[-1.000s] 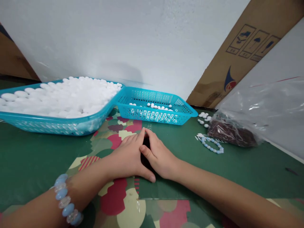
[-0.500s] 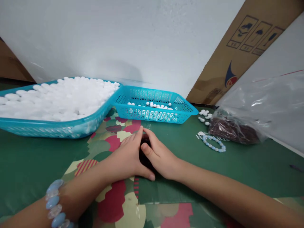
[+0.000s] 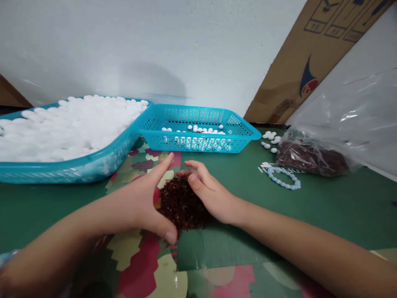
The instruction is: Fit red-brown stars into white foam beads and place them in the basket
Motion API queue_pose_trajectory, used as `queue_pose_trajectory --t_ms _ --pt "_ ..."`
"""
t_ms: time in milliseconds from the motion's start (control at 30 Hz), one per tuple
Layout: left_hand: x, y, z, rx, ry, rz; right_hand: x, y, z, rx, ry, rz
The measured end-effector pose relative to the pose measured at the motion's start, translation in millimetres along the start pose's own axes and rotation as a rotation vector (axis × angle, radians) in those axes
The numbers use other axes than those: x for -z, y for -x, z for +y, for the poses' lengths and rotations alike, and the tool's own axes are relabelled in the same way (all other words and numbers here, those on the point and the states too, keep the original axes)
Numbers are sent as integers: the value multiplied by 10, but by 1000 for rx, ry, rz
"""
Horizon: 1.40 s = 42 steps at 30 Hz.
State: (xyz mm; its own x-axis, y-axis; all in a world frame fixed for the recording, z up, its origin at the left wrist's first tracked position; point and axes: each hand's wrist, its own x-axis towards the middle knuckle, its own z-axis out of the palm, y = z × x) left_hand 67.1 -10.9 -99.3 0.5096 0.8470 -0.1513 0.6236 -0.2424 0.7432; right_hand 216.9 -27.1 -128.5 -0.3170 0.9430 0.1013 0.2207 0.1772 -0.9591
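Observation:
A loose pile of dark brown shreds (image 3: 184,207) lies on the green patterned table covering, between my two hands. At its left side my left hand (image 3: 151,198) is open, thumb and fingers spread wide around the edge of the pile. On the right, my right hand (image 3: 214,196) is curved along the pile with its fingers apart, and it grips nothing. Whether its hidden side touches the shreds I cannot tell. A pale blue bracelet on my left wrist shows only at the left picture edge.
Left stands a blue tray (image 3: 102,159) heaped with white oval pieces (image 3: 83,128). A blue perforated basket (image 3: 198,142) holds some white pieces. To the right are loose white pieces (image 3: 271,136), a blue-and-white beaded bracelet (image 3: 283,182) and a plastic bag of brown shreds (image 3: 310,157). Cardboard (image 3: 279,78) leans behind.
My hands were pressed together around the brown shreds and have moved apart. The left hand shifted left and spread, and the pile now shows between them. The view has shifted slightly.

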Motion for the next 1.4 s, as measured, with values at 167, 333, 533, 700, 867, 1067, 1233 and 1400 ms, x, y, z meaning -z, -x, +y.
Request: queue_pose_trajectory --t_ms 167,333,533,700,867,1067,1233,1400 --pt "79 120 119 168 -308 -28 35 -22 -30 -146 -246 61" --pt "-7 52 98 100 -341 -177 58 -61 -48 -138 -285 65" --pt "-12 8 42 52 -332 -184 129 -59 -120 -195 -101 -27" --pt "4 70 79 33 -253 -224 378 -11 -224 -229 185 -223" --pt "121 127 87 152 -216 -199 530 45 -276 -259 426 -323" --pt "158 99 -6 117 -62 -205 430 35 -278 -207 519 -398" --pt "201 92 15 117 -150 -91 460 42 -302 -169 547 -463" --pt "227 112 40 136 -110 -173 511 98 -360 -126 656 -512"
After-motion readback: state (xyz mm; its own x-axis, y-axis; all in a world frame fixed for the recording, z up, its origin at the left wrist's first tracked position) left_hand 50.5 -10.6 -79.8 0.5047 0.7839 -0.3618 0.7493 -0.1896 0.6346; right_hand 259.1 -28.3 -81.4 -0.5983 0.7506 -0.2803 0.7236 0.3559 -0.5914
